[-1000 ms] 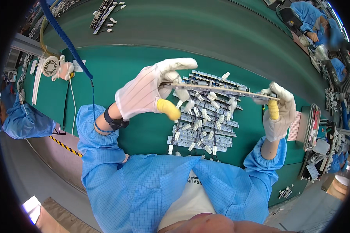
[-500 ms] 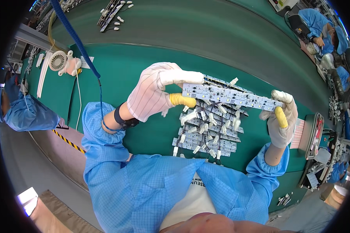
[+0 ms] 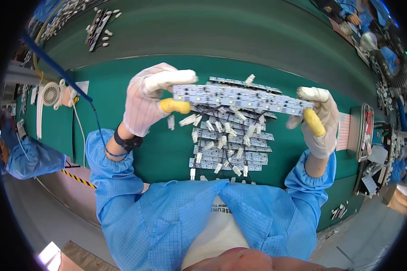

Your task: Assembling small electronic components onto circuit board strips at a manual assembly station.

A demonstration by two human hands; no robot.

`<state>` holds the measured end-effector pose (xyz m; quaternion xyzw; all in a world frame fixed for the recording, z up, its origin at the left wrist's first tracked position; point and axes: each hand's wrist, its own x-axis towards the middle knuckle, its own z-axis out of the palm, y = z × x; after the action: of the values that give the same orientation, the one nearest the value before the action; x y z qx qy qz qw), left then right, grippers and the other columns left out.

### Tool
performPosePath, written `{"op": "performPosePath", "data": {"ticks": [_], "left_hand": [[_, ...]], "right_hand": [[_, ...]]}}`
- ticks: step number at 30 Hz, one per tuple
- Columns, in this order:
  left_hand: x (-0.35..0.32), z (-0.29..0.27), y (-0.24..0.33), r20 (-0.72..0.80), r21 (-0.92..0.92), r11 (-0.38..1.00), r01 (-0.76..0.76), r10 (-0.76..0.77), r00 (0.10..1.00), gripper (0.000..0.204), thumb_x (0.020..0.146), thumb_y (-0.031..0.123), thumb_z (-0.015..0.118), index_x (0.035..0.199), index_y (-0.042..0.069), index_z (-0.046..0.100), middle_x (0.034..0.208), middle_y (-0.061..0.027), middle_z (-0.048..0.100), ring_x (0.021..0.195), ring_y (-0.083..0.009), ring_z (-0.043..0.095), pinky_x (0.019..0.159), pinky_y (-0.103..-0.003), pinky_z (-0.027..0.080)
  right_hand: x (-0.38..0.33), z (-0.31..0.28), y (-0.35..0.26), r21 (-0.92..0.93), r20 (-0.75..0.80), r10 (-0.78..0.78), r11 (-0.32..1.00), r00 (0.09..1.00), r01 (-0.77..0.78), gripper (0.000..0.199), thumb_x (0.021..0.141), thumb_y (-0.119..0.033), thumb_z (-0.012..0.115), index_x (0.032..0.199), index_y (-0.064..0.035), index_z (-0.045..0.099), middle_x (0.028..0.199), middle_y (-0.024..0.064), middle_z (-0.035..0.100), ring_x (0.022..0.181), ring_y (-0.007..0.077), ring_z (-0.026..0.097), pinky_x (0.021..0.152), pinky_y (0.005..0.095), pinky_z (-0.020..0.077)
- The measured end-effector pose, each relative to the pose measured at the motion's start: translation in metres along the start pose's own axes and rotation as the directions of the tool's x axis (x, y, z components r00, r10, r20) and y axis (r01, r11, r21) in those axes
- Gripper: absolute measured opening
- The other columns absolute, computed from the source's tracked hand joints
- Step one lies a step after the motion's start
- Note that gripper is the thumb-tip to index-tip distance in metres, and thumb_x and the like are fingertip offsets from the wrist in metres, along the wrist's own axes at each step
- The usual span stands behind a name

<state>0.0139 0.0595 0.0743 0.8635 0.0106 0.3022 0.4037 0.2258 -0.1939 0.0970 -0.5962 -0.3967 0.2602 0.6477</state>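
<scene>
A long white LED circuit board [image 3: 242, 99] is held up by its two ends, its component side showing. My left hand [image 3: 151, 97], in a striped white glove with yellow and white finger covers, pinches the left end between thumb and fingers. The right end is gripped the same way by my right hand [image 3: 320, 115], gloved alike. Below and behind the held board lies a stack of similar LED boards [image 3: 230, 158], with white plug connectors and dark wires strewn over them. Part of the stack is hidden by the held board.
On the green table [image 3: 163, 156], a small white fan [image 3: 52, 94] stands at the left, near a coiled blue cord [image 3: 54, 65]. More boards [image 3: 97, 29] lie beyond the far edge. A metal tray [image 3: 361, 131] sits at the right. Co-workers in blue are at both sides.
Both hands and the held board have shifted left in view, the left end most. The surroundings have shifted too, as the head view moved. The grip is unchanged.
</scene>
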Motion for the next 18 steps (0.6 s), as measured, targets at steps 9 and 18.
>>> {"op": "performPosePath", "data": {"ticks": [9,18], "left_hand": [[-0.0016,0.0056,-0.0078,-0.066,-0.071,0.993,0.093,-0.098,0.993,0.058,0.068,0.049,0.071,0.102,0.002,0.066,0.093,-0.0097,0.065,0.08,-0.0168,0.063,0.067,-0.024,0.048],[0.003,0.0014,-0.0077,0.138,-0.176,0.937,0.301,-0.279,0.95,0.075,0.074,0.061,0.065,0.116,-0.001,0.06,0.1,-0.0085,0.058,0.079,-0.0153,0.063,0.071,-0.025,0.048]], "right_hand": [[-0.0027,0.0037,-0.0066,0.15,0.006,0.005,0.989,1.0,-0.006,0.046,0.084,-0.02,0.068,0.115,0.0088,0.049,0.092,0.0154,0.062,0.071,0.0194,0.065,0.058,0.0263,0.0552],[-0.0017,-0.0043,-0.0091,0.152,0.185,-0.036,0.988,0.982,0.007,0.058,0.088,-0.034,0.063,0.122,0.0087,0.044,0.098,0.0202,0.063,0.076,0.0208,0.066,0.063,0.0282,0.0557]]}}
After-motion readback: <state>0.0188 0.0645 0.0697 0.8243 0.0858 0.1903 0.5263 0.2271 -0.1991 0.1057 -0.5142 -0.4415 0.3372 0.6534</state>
